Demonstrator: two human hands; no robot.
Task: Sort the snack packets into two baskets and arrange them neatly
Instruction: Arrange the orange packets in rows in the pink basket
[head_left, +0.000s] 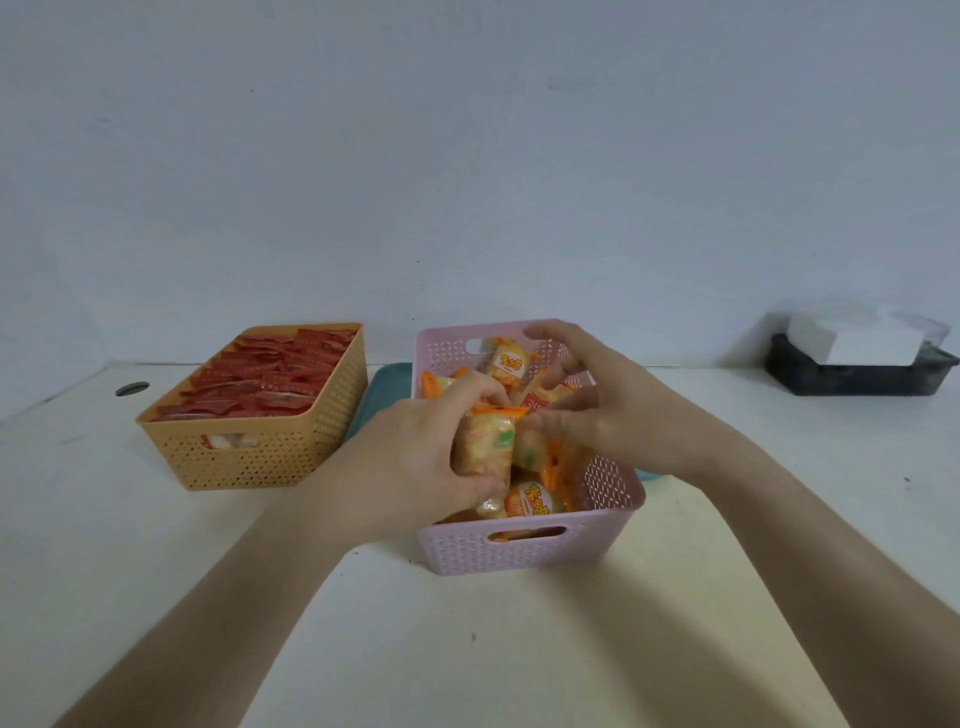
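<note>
I see left grip (415, 457) clamped on yellow packet (483, 449) over pink basket (524, 551), probably to stand it upright; right grip (613, 410) sits among packets (506, 364) at 1 o'clock, likely holding a gap, can't tell if closed.

Left hand (415, 457) grips a yellow snack packet (483, 449) over the pink basket (524, 553). Right hand (608, 405) touches the same packet, possibly pinching it. Orange basket (249, 462) holds red packets (270, 379).

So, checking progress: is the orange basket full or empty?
Full: red packets fill the orange basket up to its rim.
</note>
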